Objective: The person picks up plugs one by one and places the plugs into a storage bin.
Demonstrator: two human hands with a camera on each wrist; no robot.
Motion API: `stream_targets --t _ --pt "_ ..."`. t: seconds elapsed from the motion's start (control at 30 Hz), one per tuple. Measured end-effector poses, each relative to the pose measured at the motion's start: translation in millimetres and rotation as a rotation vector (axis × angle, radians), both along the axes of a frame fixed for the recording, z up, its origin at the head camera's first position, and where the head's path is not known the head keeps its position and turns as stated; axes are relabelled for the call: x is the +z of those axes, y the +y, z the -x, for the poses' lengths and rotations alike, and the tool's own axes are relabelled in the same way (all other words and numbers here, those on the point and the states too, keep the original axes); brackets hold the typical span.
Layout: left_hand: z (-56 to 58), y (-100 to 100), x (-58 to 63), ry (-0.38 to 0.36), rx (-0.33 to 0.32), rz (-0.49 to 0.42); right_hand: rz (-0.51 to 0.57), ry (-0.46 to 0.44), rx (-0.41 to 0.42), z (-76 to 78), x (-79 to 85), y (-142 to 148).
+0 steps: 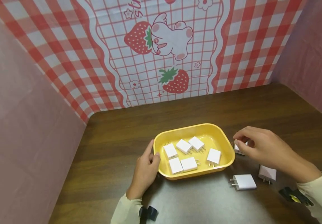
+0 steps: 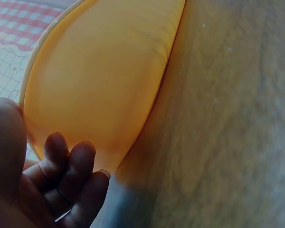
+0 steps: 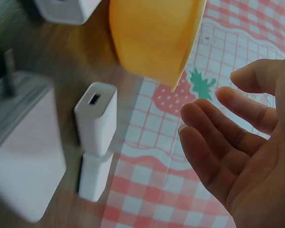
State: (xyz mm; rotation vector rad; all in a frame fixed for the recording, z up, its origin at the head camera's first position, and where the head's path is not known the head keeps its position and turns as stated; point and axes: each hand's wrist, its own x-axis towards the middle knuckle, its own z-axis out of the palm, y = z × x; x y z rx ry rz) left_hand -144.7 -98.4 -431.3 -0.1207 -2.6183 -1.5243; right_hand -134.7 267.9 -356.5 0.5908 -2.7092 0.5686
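My left hand (image 1: 145, 169) holds the left end of a yellow plastic tray (image 1: 194, 175), its thumb at the rim and several fingers against the outer wall (image 2: 99, 71). Inside the tray lie several white plug chargers (image 1: 189, 164), metal prongs showing on most. To the right of the tray, my right hand (image 1: 264, 147) hovers with loosely bent fingers over a white charger (image 1: 239, 150), partly hidden by them. Nothing sits between those fingers (image 3: 199, 152) in the right wrist view, where two small chargers (image 3: 96, 118) stand apart from the hand.
Two more chargers lie on the brown wooden table (image 1: 116, 149) at the right: one (image 1: 244, 182) with prongs pointing left, another (image 1: 267, 173) below the right forearm. A red-checked strawberry cloth (image 1: 175, 81) hangs behind the table, and pink panels (image 1: 32, 140) flank it.
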Motion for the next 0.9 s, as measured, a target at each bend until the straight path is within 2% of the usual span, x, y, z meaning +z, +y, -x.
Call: stream_targets --t 0.17,0.43,0.63,0.9 --pt "-0.1 -0.1 -0.6 0.001 0.002 -0.003 -0.003 0.009 -0.036 -6.8 -5.4 12.8" --pt "-0.7 -1.1 -1.3 0.006 -0.006 -0.020 -0.042 -0.034 -0.120 -20.6 -14.4 28.9" --pt "-0.4 -2.9 1.6 -0.023 -0.006 -0.015 -0.130 -0.095 -0.180 -27.9 -20.0 34.1" --pt "0.3 -2.7 3.2 0.003 -0.013 -0.014 -0.215 -0.109 -0.215 -34.4 -26.5 40.1"
